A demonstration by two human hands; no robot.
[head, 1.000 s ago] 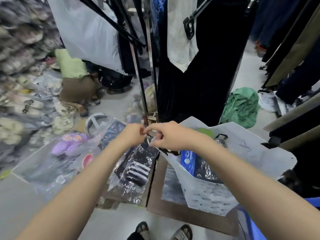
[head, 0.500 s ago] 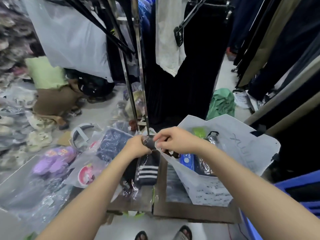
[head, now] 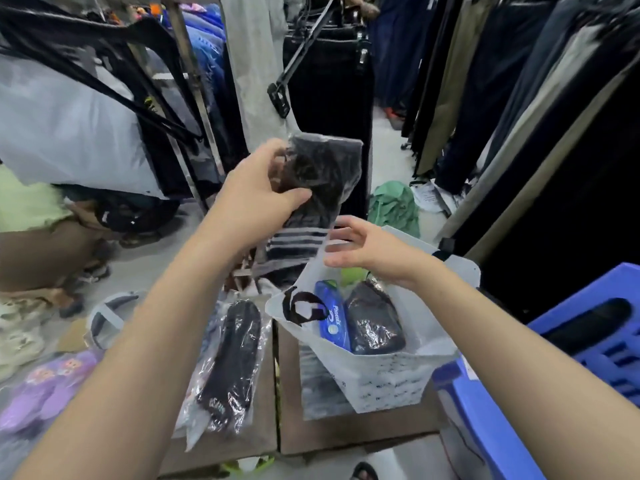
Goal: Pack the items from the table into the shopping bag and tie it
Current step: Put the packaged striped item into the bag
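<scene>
Brown board forms the low table [head: 346, 434], which is split by a seam into two panels and is set on a pale floor. Racks of hanging trousers [head: 460, 84] are crowded around it, a blue plastic crate [head: 554, 368] is seen at the right, and purple slippers [head: 45, 386] in clear wrap are seen at the left.

A packet of black socks with white stripes [head: 311, 202] is gripped near its upper half by the left hand [head: 256, 199], thumb across the front. The packet's long axis is held nearly upright, slightly tilted, with the striped cuffs pointing down toward the mouth of the white shopping bag [head: 384, 379]. The right hand [head: 360, 247] is spread open, fingers loose, just beside the packet's lower end and above the bag. A blue packet [head: 334, 320] and a dark wrapped item [head: 374, 317] are already held inside the bag. Another pack of black socks [head: 232, 362] is left lying on the table.

Half a second ago the striped packet was pinched low by both hands; it is now raised and released by the right.
</scene>
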